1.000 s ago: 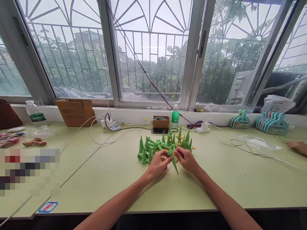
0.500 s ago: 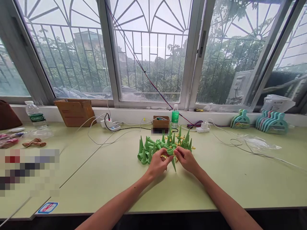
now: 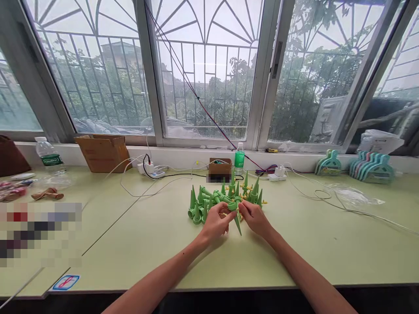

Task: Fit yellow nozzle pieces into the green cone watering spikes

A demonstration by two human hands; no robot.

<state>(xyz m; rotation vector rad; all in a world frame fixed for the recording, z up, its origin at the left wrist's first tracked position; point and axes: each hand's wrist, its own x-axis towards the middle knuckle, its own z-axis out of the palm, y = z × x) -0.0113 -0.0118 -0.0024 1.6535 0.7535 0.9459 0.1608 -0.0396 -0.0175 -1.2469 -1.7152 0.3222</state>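
Note:
My left hand (image 3: pixel 217 221) is closed on a green plastic plant-watering spike (image 3: pixel 238 223), its round open collar up and its point slanting down towards me. Against the collar's right side, my right hand (image 3: pixel 255 217) is pinched; whatever small part lies between its fingertips is hidden. Just behind both hands is a cluster of similar green watering spikes (image 3: pixel 196 213), some standing point up and others lying on their sides. Small yellow valves (image 3: pixel 264 202) stick out from several spikes on the right of the cluster.
Behind the cluster stand a small brown box (image 3: pixel 220 166) and a green-labelled bottle (image 3: pixel 239 159). A cardboard box (image 3: pixel 103 153) and power strip (image 3: pixel 149 169) sit further left. White cables (image 3: pixel 343 207) cross the table (image 3: pixel 327 257) at right, near teal hangers (image 3: pixel 376 170).
The held spike has tipped slightly, its collar turning to show its opening, while both hands stay nearly in place. Another person's hand at the far right has gone out of view.

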